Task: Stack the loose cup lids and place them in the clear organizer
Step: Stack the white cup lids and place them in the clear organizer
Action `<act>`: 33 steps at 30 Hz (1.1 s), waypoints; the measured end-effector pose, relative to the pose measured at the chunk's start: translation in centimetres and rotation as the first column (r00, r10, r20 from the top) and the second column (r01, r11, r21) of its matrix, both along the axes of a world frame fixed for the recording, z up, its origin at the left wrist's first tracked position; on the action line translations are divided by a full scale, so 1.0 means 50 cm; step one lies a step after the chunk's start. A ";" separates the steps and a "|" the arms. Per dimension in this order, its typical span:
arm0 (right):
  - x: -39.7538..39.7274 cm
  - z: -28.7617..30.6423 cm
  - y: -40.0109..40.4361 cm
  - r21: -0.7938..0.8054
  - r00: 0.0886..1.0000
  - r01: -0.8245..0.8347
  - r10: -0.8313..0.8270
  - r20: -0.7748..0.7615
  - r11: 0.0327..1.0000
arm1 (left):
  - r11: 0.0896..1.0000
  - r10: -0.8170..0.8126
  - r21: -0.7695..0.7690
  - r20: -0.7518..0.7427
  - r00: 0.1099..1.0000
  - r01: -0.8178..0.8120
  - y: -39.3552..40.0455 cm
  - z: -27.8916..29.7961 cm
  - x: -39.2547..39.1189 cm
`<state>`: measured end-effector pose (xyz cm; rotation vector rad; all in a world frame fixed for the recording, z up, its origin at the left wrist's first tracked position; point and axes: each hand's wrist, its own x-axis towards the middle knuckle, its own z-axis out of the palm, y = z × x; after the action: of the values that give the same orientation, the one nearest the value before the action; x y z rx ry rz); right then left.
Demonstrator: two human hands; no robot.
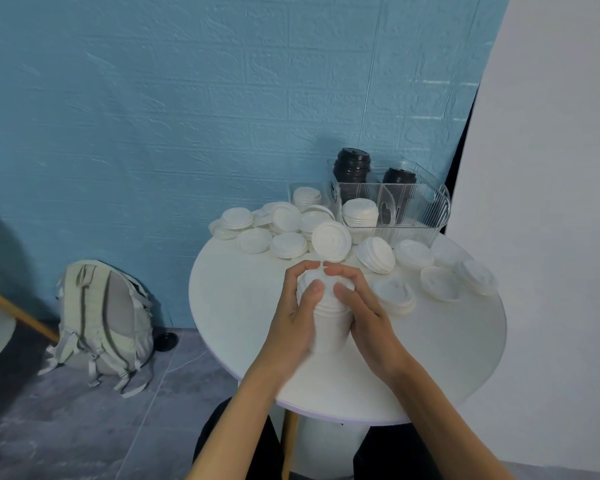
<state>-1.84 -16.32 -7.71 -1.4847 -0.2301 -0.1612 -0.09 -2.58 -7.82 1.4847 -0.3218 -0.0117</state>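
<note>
A tall stack of white cup lids [328,318] stands over the middle of the round white table [440,358]. My left hand [297,313] grips its left side and my right hand [361,308] grips its right side, with both thumbs on the top lid. Several loose white lids [288,244] lie scattered along the far side of the table. The clear organizer [426,206] stands at the back right; a short white lid stack [360,212] sits in its front left compartment and black lid stacks [351,171] in the rear ones.
A smaller clear box with white lids [307,197] stands left of the organizer. More lids [440,282] lie at the right of the table. A grey backpack [101,323] leans on the blue wall at floor level. A white panel [551,202] borders the table's right.
</note>
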 end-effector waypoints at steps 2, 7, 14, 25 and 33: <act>-0.002 -0.003 -0.003 0.013 1.000 -0.013 0.013 -0.003 1.000 | 1.000 -0.001 0.010 -0.004 1.000 0.001 -0.001 0.001 0.000; -0.007 0.007 -0.007 -0.016 0.999 -0.015 0.014 -0.038 1.000 | 1.000 0.015 0.008 -0.026 1.000 -0.015 -0.004 0.004 0.000; 0.007 0.025 -0.093 -0.409 0.929 0.362 -0.359 0.087 0.838 | 1.000 0.011 -0.010 -0.025 1.000 -0.011 -0.003 0.001 0.003; 0.052 -0.008 -0.158 -0.885 0.860 0.282 -0.506 0.062 0.371 | 1.000 0.006 -0.023 -0.035 0.999 -0.006 -0.003 0.003 0.005; 0.007 0.072 -0.089 -0.383 0.920 0.392 -0.364 0.147 0.836 | 0.999 -0.029 -0.019 -0.019 0.999 0.029 -0.004 0.006 0.003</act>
<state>-1.49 -20.75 -4.11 -1.9356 -0.0170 -0.5112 0.06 -2.79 -7.54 1.4607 -0.3272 -0.0463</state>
